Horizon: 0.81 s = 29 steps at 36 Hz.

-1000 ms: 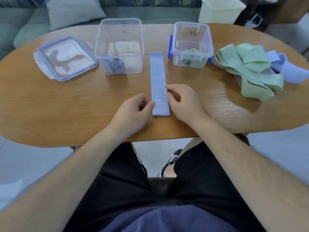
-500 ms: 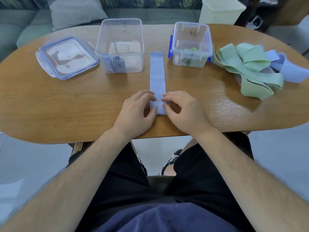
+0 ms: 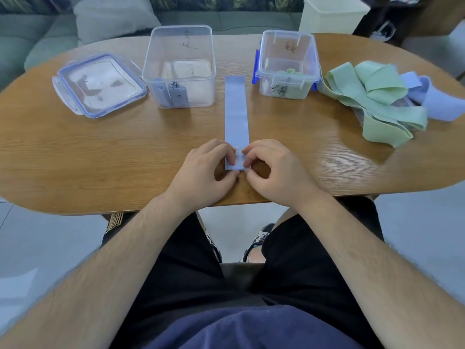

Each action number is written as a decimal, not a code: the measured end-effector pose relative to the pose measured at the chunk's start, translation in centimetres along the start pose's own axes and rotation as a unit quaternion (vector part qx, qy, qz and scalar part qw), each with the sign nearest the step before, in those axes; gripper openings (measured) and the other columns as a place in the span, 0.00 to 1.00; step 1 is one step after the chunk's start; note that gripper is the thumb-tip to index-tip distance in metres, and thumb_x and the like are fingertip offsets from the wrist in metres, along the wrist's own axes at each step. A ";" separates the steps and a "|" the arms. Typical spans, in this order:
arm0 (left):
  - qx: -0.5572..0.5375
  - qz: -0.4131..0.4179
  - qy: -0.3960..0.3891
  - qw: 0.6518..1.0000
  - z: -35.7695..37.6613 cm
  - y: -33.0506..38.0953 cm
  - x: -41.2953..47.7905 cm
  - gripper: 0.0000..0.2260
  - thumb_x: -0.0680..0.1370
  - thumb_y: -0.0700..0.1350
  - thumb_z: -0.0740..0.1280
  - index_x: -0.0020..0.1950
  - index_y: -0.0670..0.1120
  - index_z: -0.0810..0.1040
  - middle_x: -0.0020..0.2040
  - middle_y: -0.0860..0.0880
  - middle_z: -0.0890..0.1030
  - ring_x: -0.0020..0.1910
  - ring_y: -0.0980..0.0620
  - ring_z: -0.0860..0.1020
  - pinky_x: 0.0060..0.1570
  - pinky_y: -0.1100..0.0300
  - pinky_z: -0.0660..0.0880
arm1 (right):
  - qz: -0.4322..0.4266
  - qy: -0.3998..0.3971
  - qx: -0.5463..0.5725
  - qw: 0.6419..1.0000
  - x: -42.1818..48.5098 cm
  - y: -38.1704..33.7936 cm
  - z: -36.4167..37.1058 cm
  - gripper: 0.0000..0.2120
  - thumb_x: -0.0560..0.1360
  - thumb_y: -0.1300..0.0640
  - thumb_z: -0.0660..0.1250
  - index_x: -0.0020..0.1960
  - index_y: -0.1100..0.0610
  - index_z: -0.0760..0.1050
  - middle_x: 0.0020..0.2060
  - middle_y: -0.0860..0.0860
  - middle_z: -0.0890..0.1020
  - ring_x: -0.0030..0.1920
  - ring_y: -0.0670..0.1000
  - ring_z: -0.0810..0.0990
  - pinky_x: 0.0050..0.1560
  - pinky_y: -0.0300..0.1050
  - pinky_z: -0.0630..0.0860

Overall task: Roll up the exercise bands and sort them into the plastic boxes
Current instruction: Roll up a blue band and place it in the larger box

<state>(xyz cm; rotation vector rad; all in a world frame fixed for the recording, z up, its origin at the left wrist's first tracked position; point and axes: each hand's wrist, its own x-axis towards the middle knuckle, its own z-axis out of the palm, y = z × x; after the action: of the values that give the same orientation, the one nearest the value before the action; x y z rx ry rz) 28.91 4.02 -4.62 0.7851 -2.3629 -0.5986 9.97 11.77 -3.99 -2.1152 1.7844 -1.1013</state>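
A flat blue exercise band [image 3: 236, 109] lies lengthwise on the wooden table [image 3: 88, 152], running away from me. My left hand [image 3: 205, 172] and my right hand [image 3: 274, 170] pinch its near end from either side, fingers curled over a first fold. Behind it stand two clear plastic boxes: the left box [image 3: 179, 66] holds a rolled blue band, the right box [image 3: 288, 64] with blue clips holds green rolls. A loose heap of green bands [image 3: 372, 96] and blue bands [image 3: 437, 99] lies at the right.
A clear lid with a blue rim [image 3: 98, 84] lies at the table's left. A pale bin [image 3: 332, 13] stands beyond the far edge, and a grey sofa with a cushion [image 3: 110, 18] is behind. The near table edge is just under my wrists.
Both hands came together over the band's near end and folded it over; the flat part of the band now looks shorter. The boxes and the heap have not moved.
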 end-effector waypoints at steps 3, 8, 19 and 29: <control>0.020 -0.016 0.014 1.000 0.1 -0.2 0.0 0.09 0.72 0.49 0.70 0.50 0.51 0.75 0.55 0.54 0.77 0.59 0.50 0.76 0.57 0.43 0.73 | -0.002 -0.003 0.003 1.000 0.1 0.1 0.0 0.04 0.71 0.63 0.71 0.45 0.57 0.79 0.50 0.49 0.82 0.56 0.49 0.78 0.61 0.47 0.74; -0.010 0.003 0.006 1.000 0.1 -0.5 0.1 0.06 0.73 0.47 0.70 0.49 0.49 0.79 0.54 0.53 0.79 0.58 0.51 0.78 0.56 0.44 0.74 | -0.028 -0.005 0.005 1.000 0.0 0.2 -0.1 0.05 0.71 0.65 0.72 0.45 0.58 0.80 0.50 0.50 0.83 0.56 0.49 0.78 0.62 0.45 0.73; -0.016 -0.013 -0.009 1.000 0.0 -0.2 0.2 0.06 0.74 0.51 0.68 0.46 0.50 0.76 0.55 0.54 0.78 0.58 0.52 0.77 0.57 0.43 0.74 | -0.011 -0.014 -0.004 1.000 0.1 0.6 0.2 0.02 0.72 0.59 0.72 0.44 0.55 0.80 0.52 0.48 0.82 0.58 0.49 0.77 0.63 0.48 0.72; 0.032 0.008 -0.024 0.999 -0.1 -0.8 0.3 0.10 0.78 0.54 0.65 0.47 0.48 0.78 0.56 0.53 0.78 0.59 0.48 0.75 0.57 0.41 0.73 | 0.017 -0.036 -0.017 0.999 0.3 1.0 0.4 0.04 0.75 0.52 0.71 0.44 0.52 0.81 0.55 0.45 0.80 0.60 0.49 0.75 0.62 0.57 0.71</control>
<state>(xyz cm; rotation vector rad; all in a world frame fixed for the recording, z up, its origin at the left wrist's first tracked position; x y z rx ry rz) 29.09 3.24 -4.93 0.7865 -2.4416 -0.5423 9.43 11.07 -4.72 -2.1062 1.8116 -0.9810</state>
